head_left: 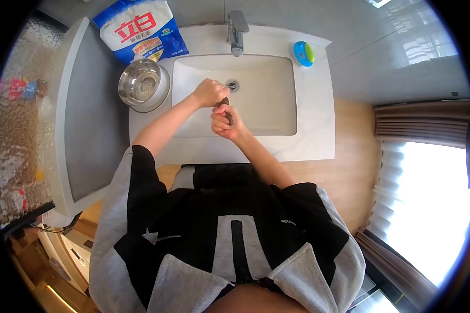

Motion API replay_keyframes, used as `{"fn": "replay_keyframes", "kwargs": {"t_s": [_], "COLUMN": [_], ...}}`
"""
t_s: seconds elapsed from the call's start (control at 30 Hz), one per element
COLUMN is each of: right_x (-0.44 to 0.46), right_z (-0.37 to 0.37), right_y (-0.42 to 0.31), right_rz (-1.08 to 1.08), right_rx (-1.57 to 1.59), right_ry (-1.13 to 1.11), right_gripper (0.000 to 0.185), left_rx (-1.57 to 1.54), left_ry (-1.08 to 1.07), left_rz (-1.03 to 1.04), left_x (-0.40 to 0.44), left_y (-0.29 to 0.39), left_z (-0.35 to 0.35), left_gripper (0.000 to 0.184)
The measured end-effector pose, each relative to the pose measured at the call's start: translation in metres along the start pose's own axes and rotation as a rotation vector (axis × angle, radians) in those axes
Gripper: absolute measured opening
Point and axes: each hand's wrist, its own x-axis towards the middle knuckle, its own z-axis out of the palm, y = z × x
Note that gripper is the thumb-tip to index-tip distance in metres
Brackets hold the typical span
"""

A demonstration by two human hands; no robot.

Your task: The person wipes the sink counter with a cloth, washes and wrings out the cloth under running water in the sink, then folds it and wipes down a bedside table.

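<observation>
Over the white sink basin (266,99), both my hands are closed on a small dark brown cloth-like item (228,116), whose exact kind I cannot make out. My left hand (210,93) grips its upper end, left of the drain. Just below and to the right, my right hand (227,122) is wrapped round the lower part. The two hands are close together, and most of the item is hidden in the fingers.
A chrome faucet (237,32) stands behind the basin. On the counter (245,149), a metal bowl (141,83) and a blue-and-white detergent bag (141,31) are at the left, a blue-green brush (303,54) at the right. A grey panel (96,109) rises on the left.
</observation>
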Motion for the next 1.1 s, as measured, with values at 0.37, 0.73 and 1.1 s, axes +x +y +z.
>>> {"fn": "replay_keyframes", "kwargs": {"t_s": [0.37, 0.73, 1.1], "right_x": [-0.01, -0.03, -0.039], "right_z": [0.008, 0.005, 0.013], "right_y": [-0.074, -0.093, -0.104], "right_rz": [0.091, -1.251, -1.277], "right_rx": [-0.535, -2.328, -2.677], "right_ry": [0.294, 0.49, -0.122], "right_gripper": [0.018, 0.056, 0.026], "left_rx": [0.004, -1.952, -2.953], "left_ry": [-0.222, -0.57, -0.857], "left_rz": [-0.268, -1.26, -0.949], "left_x": [-0.005, 0.015, -0.006], "left_y": [0.002, -0.011, 0.057], "left_z": [-0.028, -0.033, -0.009], "left_gripper": [0.031, 0.032, 0.04]}}
